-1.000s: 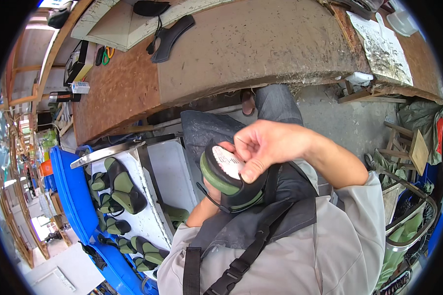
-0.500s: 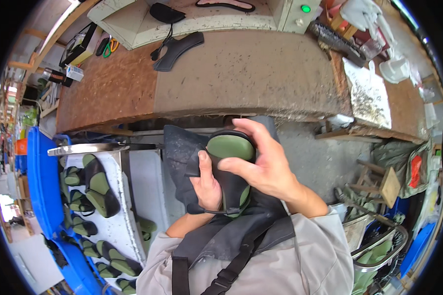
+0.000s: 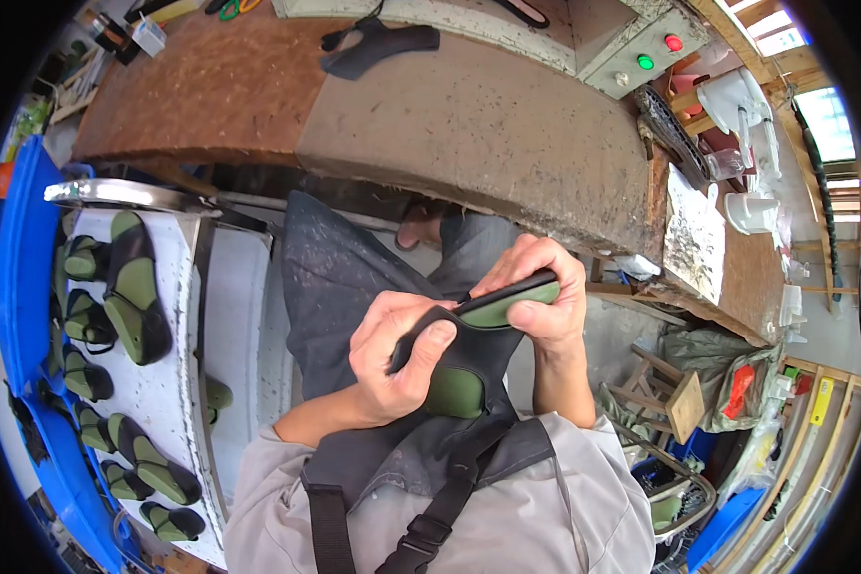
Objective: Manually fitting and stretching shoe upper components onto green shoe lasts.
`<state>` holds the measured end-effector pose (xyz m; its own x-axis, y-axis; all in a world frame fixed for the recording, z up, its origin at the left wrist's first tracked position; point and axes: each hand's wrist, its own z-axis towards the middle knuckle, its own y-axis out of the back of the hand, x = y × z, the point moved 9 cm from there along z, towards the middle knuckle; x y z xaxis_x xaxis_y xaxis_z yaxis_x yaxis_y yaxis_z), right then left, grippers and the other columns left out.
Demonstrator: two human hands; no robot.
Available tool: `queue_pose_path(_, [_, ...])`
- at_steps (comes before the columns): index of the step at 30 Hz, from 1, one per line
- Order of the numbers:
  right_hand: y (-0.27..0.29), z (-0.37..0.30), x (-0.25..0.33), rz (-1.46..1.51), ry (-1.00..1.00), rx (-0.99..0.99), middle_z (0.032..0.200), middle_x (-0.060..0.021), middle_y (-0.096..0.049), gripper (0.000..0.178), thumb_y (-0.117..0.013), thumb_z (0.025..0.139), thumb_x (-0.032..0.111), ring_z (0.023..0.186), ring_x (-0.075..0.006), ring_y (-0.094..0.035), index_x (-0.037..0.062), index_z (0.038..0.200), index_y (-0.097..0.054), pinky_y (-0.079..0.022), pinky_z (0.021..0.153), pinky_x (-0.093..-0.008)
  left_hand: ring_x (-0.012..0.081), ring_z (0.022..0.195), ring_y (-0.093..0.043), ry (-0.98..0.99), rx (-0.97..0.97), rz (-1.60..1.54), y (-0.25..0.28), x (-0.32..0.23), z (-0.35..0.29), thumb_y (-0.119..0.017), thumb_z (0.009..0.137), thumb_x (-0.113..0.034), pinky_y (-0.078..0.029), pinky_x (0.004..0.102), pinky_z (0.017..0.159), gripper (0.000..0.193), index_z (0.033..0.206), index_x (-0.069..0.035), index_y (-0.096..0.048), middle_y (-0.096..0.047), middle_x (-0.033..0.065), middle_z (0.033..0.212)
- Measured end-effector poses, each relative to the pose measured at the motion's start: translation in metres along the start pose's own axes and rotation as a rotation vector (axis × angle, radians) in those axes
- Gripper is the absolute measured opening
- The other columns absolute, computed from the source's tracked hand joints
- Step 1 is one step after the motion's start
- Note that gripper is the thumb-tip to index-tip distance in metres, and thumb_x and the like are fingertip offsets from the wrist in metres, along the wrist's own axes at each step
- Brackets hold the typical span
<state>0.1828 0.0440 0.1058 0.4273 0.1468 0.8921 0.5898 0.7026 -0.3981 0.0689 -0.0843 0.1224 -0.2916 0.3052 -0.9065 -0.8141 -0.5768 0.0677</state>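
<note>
Gripping a black-and-green shoe (image 3: 483,359) above our lap (image 3: 340,287), we close our left hand (image 3: 378,342) and right hand (image 3: 566,314) thumb-to-fingers on its edges; we'd best press evenly, so the material stays smooth.

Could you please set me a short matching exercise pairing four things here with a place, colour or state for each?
1. Green-and-black footwear piece at the centre
2. Flat black piece
3. Wooden stool
4. Large plastic bin at far left

A. on the brown workbench
B. blue
C. to the person's right
D. held by left hand and right hand

Pairs: 1-D, 2-A, 3-C, 4-B
</note>
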Motion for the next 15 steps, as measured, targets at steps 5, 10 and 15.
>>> queue_pose_path(5, [-0.006,-0.003,0.005,0.202,0.102,0.106,0.076,-0.0111,-0.059,0.032,-0.082,0.066,0.012,0.072,-0.0248,-0.064,0.0019,0.083,-0.057,-0.059,0.070,-0.0430,0.0172,0.065,-0.063,-0.054,0.102,-0.036,-0.002,-0.017,0.002,-0.069,0.080,0.001,-0.051,0.0260,0.058,0.012,0.092,0.005,-0.066,-0.066,0.0155,0.088])
queue_pose_path(10, [-0.008,-0.010,0.008,0.242,0.143,0.123,0.077,-0.0111,-0.059,0.032,-0.083,0.066,0.013,0.072,-0.0250,-0.064,0.0014,0.080,-0.057,-0.060,0.069,-0.0430,0.0166,0.062,-0.062,0.006,0.152,-0.127,-0.006,-0.015,0.001,-0.069,0.080,0.001,-0.049,0.0252,0.055,0.010,0.089,0.005,-0.066,-0.066,0.0155,0.082])
queue_pose_path(15, [-0.009,-0.017,0.017,0.225,0.196,0.149,0.077,-0.0120,-0.058,0.033,-0.083,0.065,0.012,0.072,-0.0263,-0.064,0.0002,0.080,-0.057,-0.060,0.069,-0.0436,0.0164,0.061,-0.060,0.004,0.171,-0.137,-0.008,-0.021,0.003,-0.070,0.080,0.000,-0.048,0.0250,0.053,0.010,0.088,0.005,-0.066,-0.065,0.0146,0.079])
